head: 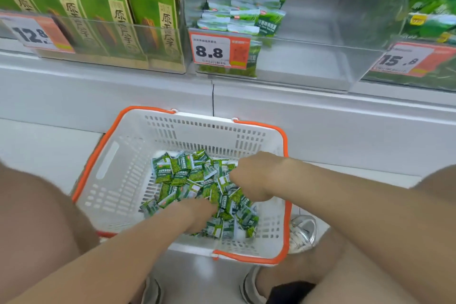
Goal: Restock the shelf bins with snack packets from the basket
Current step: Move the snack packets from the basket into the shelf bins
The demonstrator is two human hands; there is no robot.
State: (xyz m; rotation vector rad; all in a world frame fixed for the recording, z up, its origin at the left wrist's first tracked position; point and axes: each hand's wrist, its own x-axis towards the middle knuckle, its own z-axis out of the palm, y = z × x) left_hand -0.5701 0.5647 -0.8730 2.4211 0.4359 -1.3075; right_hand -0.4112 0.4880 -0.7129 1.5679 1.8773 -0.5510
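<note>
A white basket (118,180) with an orange rim sits on the floor below the shelf. A heap of small green snack packets (182,175) lies in it. My left hand (199,215) is pressed down into the near side of the heap, fingers buried among packets. My right hand (254,175) is curled into the heap's right side, fingers closed around packets. Above, a clear shelf bin (308,61) marked 8.8 holds a neat stack of the same green packets (244,7) on its left side.
A bin of tall green boxes (98,15) priced 12.8 stands at the left. Another bin of green bags (431,2) priced 15.8 is at the right. My knees flank the basket, and a white shoe (302,233) rests beside its right edge.
</note>
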